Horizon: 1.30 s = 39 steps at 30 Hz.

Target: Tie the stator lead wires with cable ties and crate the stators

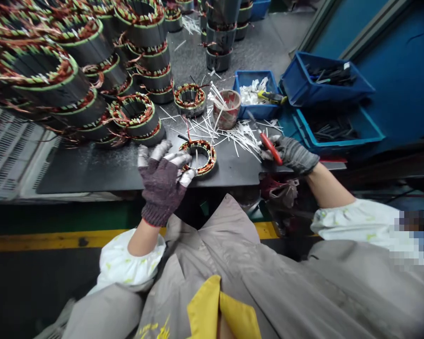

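Stator point(209, 164) sits on the table point(235, 173), close to the front edge, lying flat with its copper windings upward; in the head view, a white tube stands out at its near left side. The left hand point(165, 181), in a dark purple glove with pale fingertips, is at the stator's left side. Its outer fingers are spread, and its thumb and forefinger are at the rim (whether they pinch it cannot be told). The right hand point(293, 153), in a grey glove, grasps a red tool point(271, 148), its narrow tip directed away from the wearer.

White tubes point(245, 141) lie scattered between the hands, behind and to the right of the stator. A worn cup point(228, 115) stands among them, with more tubes leaning in it. Behind the cup and to its right, a small bin point(259, 112) holds white pieces; a yellow tool point(272, 97) lies across its right side. Two larger blue bins point(307, 92) with dark pieces are at far right. Stacked stators point(53, 99) crowd the left. One short ring point(190, 110) stands behind the stator.
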Tool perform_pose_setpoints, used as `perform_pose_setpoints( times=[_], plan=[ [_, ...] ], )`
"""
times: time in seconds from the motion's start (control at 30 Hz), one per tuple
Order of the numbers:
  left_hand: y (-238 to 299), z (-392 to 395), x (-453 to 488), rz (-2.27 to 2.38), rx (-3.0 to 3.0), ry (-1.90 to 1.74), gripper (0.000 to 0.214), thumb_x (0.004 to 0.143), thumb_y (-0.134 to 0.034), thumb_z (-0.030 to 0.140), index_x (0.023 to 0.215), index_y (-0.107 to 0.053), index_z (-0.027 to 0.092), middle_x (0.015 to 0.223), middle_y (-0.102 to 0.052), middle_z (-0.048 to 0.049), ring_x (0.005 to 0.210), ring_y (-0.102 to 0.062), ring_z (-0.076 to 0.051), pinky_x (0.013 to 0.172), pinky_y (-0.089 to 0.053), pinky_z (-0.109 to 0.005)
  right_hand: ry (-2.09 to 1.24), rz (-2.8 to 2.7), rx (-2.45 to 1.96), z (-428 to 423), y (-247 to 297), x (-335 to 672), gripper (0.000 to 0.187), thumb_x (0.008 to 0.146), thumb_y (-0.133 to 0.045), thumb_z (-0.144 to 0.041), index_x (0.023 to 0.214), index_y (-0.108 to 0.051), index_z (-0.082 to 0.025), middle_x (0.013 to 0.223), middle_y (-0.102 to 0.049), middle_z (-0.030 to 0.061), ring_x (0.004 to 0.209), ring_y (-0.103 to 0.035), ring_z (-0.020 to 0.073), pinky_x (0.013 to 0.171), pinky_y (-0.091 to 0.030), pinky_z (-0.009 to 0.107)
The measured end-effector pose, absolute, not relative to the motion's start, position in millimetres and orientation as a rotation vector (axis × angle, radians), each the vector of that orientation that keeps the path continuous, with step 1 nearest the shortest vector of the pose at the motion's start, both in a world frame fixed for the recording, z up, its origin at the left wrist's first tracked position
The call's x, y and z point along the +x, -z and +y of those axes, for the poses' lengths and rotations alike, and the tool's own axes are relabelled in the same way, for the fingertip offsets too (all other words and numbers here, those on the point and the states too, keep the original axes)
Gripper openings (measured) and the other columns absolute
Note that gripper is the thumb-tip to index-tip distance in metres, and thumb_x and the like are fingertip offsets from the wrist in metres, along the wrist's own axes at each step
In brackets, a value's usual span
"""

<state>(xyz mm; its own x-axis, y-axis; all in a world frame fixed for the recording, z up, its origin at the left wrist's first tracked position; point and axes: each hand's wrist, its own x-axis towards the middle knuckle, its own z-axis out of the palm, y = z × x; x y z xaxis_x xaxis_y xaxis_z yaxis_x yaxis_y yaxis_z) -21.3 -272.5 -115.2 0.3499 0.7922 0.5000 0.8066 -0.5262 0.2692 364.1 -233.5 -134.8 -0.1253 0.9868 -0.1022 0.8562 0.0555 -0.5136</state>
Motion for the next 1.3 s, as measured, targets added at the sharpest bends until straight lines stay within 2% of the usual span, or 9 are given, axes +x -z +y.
perform_pose_setpoints(
  times=[0.17,0.37,0.7,0.83,0.9,1.0,1.13,1.23,1.3],
  plan=[
    [137.0,-264.4,-6.0,-1.572,-2.666,0.879,0.025,0.105,-0.053,0.04,0.101,-0.072,0.026,0.111,-0.081,-0.005,0.136,-0.065,-0.03,0.13,-0.027,-0.06,-0.593,-1.925,-1.57,-272.8,142.1,339.3,0.04,0.086,-0.064,-0.044,0.121,-0.07,-0.024,0.116,-0.078,0.011,0.101,-0.076,0.031,0.098,-0.062,0.046],
    [143.0,-257.2,-10.4,-1.559,-2.689,0.916,0.025,0.104,-0.054,0.041,0.097,-0.072,0.025,0.105,-0.081,-0.0044,0.133,-0.067,-0.029,0.128,-0.032,-0.055,-0.491,-1.894,-1.621,-277.6,167.7,315.1,0.056,0.083,-0.062,-0.05,0.127,-0.068,-0.017,0.115,-0.077,0.0176,0.107,-0.075,0.0375,0.102,-0.06,0.057],
    [146.1,-259.3,-9.5,-1.572,-2.653,0.959,0.025,0.103,-0.054,0.041,0.098,-0.073,0.026,0.109,-0.082,-0.0048,0.131,-0.068,-0.028,0.128,-0.032,-0.055,-0.325,-2.428,-1.868,-263.9,132.2,260.6,0.072,0.083,-0.078,-0.061,0.134,-0.065,-0.011,0.132,-0.071,0.0227,0.116,-0.069,0.0396,0.106,-0.055,0.05],
    [147.6,-260.2,-8.6,-1.57,-2.627,0.984,0.026,0.104,-0.053,0.041,0.096,-0.072,0.026,0.105,-0.082,-0.0039,0.128,-0.069,-0.027,0.127,-0.034,-0.053,-0.429,-2.408,-1.997,-263.8,129.5,262.9,0.056,0.092,-0.068,-0.064,0.124,-0.069,-0.018,0.117,-0.078,0.0181,0.103,-0.074,0.0364,0.092,-0.058,0.045],
    [148.5,-260.3,-8.0,-1.589,-2.627,0.992,0.024,0.104,-0.053,0.041,0.095,-0.071,0.026,0.103,-0.082,-0.0034,0.127,-0.069,-0.027,0.126,-0.034,-0.053,-0.449,-2.329,-2.097,-262.2,129.4,265.0,0.059,0.094,-0.064,-0.067,0.121,-0.07,-0.015,0.113,-0.078,0.0194,0.1,-0.075,0.0366,0.09,-0.058,0.045],
    [149.6,-260.1,-7.8,-1.588,-2.634,1.007,0.024,0.103,-0.054,0.04,0.094,-0.07,0.026,0.103,-0.082,-0.0039,0.126,-0.069,-0.027,0.126,-0.034,-0.054,-0.365,-2.288,-2.086,-252.8,129.3,260.0,0.071,0.092,-0.068,-0.066,0.135,-0.064,-0.01,0.128,-0.074,0.0241,0.111,-0.073,0.0383,0.097,-0.056,0.045],
    [148.9,-260.1,-8.4,-1.582,-2.646,1.012,0.024,0.103,-0.054,0.039,0.093,-0.071,0.025,0.104,-0.082,-0.0045,0.128,-0.069,-0.028,0.126,-0.034,-0.055,-0.419,-2.371,-2.106,-239.6,130.0,253.9,0.062,0.097,-0.06,-0.066,0.127,-0.069,-0.013,0.119,-0.077,0.0213,0.107,-0.074,0.0371,0.091,-0.056,0.043],
    [146.1,-262.4,-8.9,-1.586,-2.664,1.094,0.025,0.104,-0.052,0.04,0.098,-0.071,0.024,0.107,-0.081,-0.0062,0.13,-0.068,-0.028,0.122,-0.042,-0.052,-0.419,-2.346,-2.124,-246.2,128.8,261.0,0.061,0.098,-0.054,-0.07,0.119,-0.07,-0.015,0.106,-0.078,0.0192,0.097,-0.075,0.0365,0.084,-0.056,0.043],
    [143.7,-265.0,-8.9,-1.677,-2.647,1.227,0.028,0.107,-0.049,0.041,0.108,-0.071,0.023,0.116,-0.08,-0.0081,0.129,-0.068,-0.026,0.117,-0.05,-0.047,-0.393,-2.348,-2.044,-257.8,125.3,266.2,0.062,0.095,-0.06,-0.07,0.122,-0.07,-0.015,0.11,-0.077,0.0202,0.098,-0.074,0.0377,0.086,-0.057,0.045]
  ],
)
